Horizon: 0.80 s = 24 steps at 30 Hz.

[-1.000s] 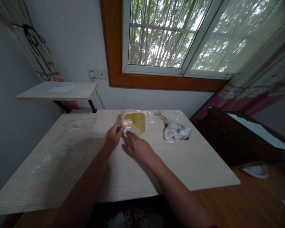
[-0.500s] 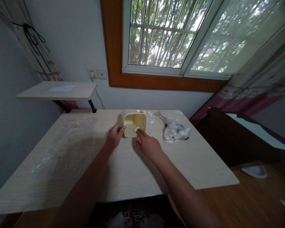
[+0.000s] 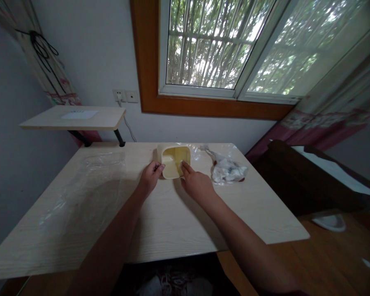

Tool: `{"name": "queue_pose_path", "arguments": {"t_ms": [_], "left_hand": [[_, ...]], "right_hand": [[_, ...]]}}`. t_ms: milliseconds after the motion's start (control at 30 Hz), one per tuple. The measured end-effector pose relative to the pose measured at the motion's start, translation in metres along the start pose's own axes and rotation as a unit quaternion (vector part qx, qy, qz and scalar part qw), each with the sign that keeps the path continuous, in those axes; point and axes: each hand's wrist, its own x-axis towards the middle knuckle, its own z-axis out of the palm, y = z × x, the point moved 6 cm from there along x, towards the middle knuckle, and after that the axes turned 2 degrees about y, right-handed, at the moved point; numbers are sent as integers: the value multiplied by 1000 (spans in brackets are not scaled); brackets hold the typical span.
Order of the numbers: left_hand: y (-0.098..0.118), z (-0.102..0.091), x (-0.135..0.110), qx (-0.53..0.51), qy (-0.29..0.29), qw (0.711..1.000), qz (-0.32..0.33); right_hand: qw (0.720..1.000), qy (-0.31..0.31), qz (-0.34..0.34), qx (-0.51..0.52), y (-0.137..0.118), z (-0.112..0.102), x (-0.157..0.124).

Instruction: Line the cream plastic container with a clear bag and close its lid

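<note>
A pale yellow square container stands open-topped at the far middle of the light wooden table. My left hand rests on the table at its front left corner, fingers curled in and thumb against the rim. My right hand reaches the container's right front rim. Its fingertips are pinched there on a small white piece that barely shows.
A clear plastic bag holding white items lies right of the container. A clear plastic sheet covers the table's left part. A small raised shelf stands at the back left, under a wall socket. Dark furniture sits to the right.
The small white piece passed from my left hand to my right. My right hand then carried it up and right to the container's rim. My left hand stayed at the container's left corner.
</note>
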Motion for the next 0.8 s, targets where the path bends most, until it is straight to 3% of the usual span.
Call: {"name": "queue_pose_path", "arguments": {"t_ms": [467, 800], "left_hand": [[-6, 1, 2, -8, 0, 1000, 5], [0, 1, -1, -20, -1, 1000, 15]], "right_hand": [[999, 36, -4, -38, 15, -28, 8], [999, -15, 0, -48, 3, -1, 0]]}}
